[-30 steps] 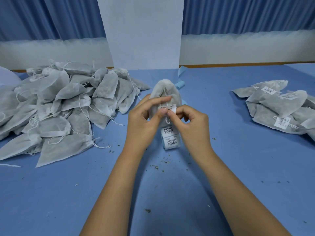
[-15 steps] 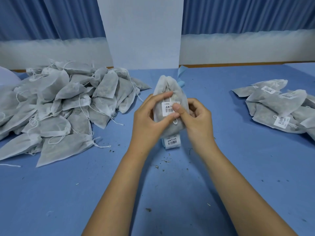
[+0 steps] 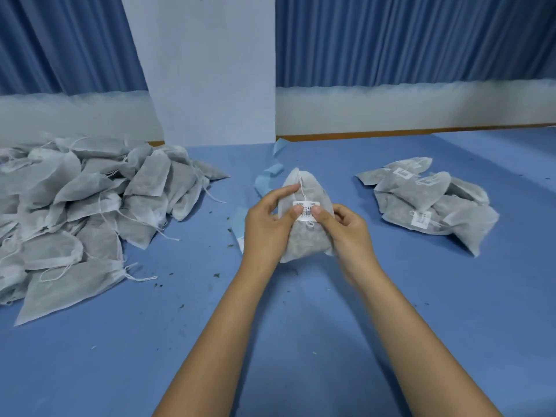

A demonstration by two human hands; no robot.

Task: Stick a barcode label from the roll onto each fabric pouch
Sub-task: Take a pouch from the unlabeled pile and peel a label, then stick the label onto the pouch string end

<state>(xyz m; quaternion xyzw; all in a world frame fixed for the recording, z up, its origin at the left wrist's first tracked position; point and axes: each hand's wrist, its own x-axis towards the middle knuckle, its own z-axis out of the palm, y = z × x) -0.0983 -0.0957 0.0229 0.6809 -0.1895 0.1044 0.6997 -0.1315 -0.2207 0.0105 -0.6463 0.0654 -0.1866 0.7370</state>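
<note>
Across the blue table, on the person's left, sprawls a big heap of pouches, grey-white fabric with thin drawstrings trailing loose. Well apart on the right lies a smaller labelled pile, with white barcode stickers facing up on several of its bags. Between the two a pale blue label strip winds from the far edge toward the hands. Its near end slips behind the left hand and the bag being held, so how it ends cannot be seen. Small dark-green crumbs dot the surface near the hands. A white pillar stands at the back, with blue curtains on either side

The pouch is at the middle of the table, between both hands, its gathered end pointing away from the person. Whether its lower end touches the table is unclear. A white barcode label sits on its upper face, and a drawstring runs down to it. The left hand grips the pouch's left side, fingers curled over the upper edge, thumb tip pressed on the label's left part. The right hand holds the right side, fingers curled and thumb tip on the label's right part. The two thumbs lie just beside each other. Both bare forearms reach in from the lower edge of the view
</note>
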